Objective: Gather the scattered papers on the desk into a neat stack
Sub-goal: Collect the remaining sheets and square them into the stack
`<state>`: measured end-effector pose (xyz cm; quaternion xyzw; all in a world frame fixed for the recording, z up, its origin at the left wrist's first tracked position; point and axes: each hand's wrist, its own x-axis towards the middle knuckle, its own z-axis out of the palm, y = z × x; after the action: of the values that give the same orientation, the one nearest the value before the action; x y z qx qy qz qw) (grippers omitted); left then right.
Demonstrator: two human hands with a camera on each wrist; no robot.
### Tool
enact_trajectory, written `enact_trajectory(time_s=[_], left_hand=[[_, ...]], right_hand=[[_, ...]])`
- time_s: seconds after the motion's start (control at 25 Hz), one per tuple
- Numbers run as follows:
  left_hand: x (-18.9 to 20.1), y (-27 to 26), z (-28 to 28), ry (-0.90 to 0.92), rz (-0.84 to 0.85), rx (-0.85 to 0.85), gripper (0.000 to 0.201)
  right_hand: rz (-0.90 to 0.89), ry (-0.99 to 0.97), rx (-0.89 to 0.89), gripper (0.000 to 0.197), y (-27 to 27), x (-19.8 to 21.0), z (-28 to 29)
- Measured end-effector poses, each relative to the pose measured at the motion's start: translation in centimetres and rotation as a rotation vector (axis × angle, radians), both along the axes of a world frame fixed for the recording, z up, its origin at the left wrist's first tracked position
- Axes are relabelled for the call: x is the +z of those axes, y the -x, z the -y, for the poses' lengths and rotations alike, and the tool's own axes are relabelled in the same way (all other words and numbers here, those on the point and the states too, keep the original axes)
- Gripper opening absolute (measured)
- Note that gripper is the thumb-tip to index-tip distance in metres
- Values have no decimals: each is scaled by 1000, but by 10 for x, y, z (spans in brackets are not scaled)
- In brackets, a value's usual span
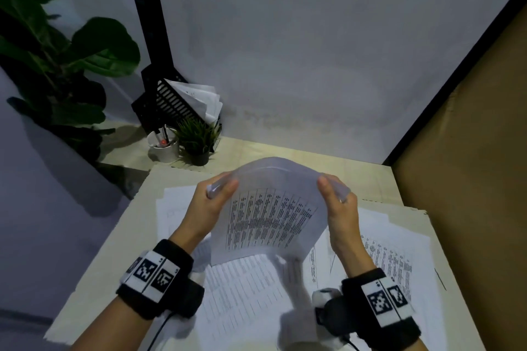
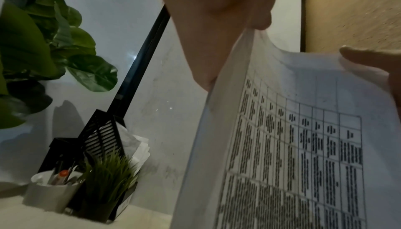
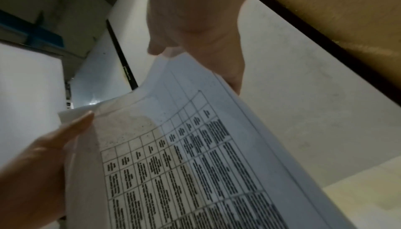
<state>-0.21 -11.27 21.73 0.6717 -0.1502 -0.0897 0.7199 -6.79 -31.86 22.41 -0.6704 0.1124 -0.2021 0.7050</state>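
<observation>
Paper sheaf (image 1: 273, 208), printed tables, bowed above desk (image 1: 137, 208): left hand (image 1: 209, 205) and right hand (image 1: 340, 208) pinch its side edges; loose sheets (image 1: 242, 288) beneath

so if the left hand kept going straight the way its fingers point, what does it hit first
Probably the grey wall behind the desk. The left hand, gripping the held papers, points away and up; nothing shows between, though depth is unclear.

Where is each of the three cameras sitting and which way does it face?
Head: worn on the head, looks down at the pale wooden desk; left hand and right hand hold the white printed sheaf of papers.
Left wrist: looks along the left hand past the sheaf, toward the small green potted grass plant.
Right wrist: looks along the right hand at the sheaf.
Both wrist views share the sheaf and the opposite hand.
</observation>
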Motion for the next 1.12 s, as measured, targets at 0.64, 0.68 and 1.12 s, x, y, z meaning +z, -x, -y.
enact_trajectory(time_s=[0.64,0.68,1.12], left_hand=[[3,7,2,-45,74,-14,25],[-2,7,-1,-68,0,-28,31],[-29,17,-26,-205,-194,-43,65]], right_hand=[[-106,27,176,33,2,-21,12],[-184,54,220,34,4,-27,11],[-323,86,214,32,11,-44,-5]])
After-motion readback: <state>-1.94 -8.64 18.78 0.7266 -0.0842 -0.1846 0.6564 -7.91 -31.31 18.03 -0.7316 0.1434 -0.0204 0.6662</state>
